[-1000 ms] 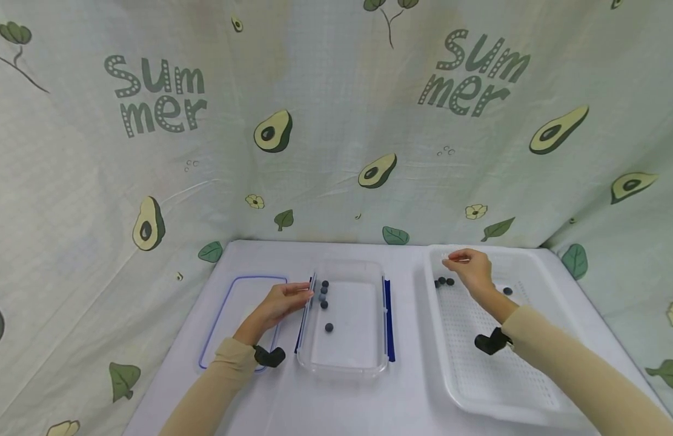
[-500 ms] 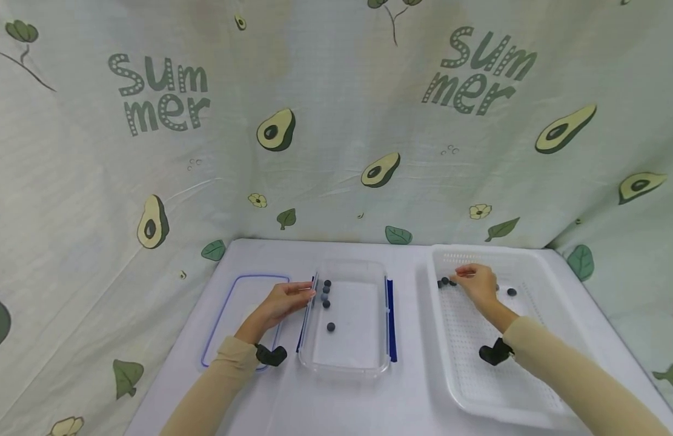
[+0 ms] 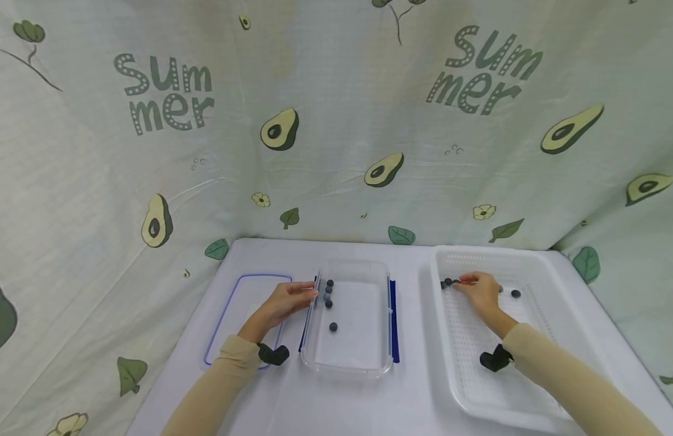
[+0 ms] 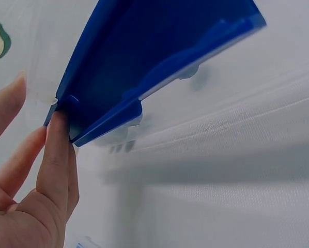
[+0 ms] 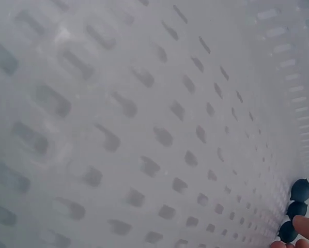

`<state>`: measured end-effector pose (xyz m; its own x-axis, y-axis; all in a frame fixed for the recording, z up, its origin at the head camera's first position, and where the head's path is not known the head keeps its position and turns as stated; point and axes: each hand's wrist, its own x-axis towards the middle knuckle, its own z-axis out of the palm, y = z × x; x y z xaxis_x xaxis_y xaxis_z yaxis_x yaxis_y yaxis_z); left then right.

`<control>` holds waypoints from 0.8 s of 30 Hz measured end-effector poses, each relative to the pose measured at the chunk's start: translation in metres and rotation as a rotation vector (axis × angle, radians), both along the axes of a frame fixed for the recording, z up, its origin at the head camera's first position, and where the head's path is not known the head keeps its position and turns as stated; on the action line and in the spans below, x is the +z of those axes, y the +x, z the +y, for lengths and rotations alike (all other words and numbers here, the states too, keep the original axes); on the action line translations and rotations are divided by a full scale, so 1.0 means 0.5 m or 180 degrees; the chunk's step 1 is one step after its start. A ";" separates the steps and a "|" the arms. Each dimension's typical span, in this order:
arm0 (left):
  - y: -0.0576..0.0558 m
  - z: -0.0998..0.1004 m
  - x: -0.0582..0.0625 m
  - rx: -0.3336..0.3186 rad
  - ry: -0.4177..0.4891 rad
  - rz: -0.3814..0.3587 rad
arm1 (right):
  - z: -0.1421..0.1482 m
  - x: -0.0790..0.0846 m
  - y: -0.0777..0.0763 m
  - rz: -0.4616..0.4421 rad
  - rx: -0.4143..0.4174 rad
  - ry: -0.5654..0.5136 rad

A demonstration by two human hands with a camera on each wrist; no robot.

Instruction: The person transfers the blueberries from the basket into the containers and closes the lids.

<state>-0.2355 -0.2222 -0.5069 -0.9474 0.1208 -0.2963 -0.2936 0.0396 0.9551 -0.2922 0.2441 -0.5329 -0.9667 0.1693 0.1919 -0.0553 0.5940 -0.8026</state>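
My right hand is down inside the white perforated basket, by its far left wall. Thumb and fingertips pinch a blueberry, the nearest of a short row along that wall; another blueberry sits at the far end of the row. At the clear plastic container, my left hand touches the left side. Its nearly straight fingers rest against the end of the hanging blue side latch, the thumb standing apart. Inside the container, several blueberries lie mostly along the left wall.
A clear lid with a blue seal lies flat left of the container, partly under the left arm. Another blue latch hangs open on the container's right side. One loose blueberry lies right of my right hand. A printed curtain closes off the back.
My right hand has lowered into the basket and moved to the blueberries by its left wall, its fingertips now around one. The left hand stays at the container's side.
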 end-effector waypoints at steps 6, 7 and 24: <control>0.000 0.002 0.001 0.0035 0.0014 -0.0020 | 0.001 -0.012 -0.003 -0.0016 -0.0085 0.0044; 0.000 0.002 0.001 0.0045 0.0015 -0.0023 | 0.000 -0.013 -0.003 -0.0002 -0.0098 0.0049; 0.000 0.001 0.003 0.0016 -0.0005 0.0015 | 0.001 -0.007 -0.005 -0.0052 -0.0187 -0.0017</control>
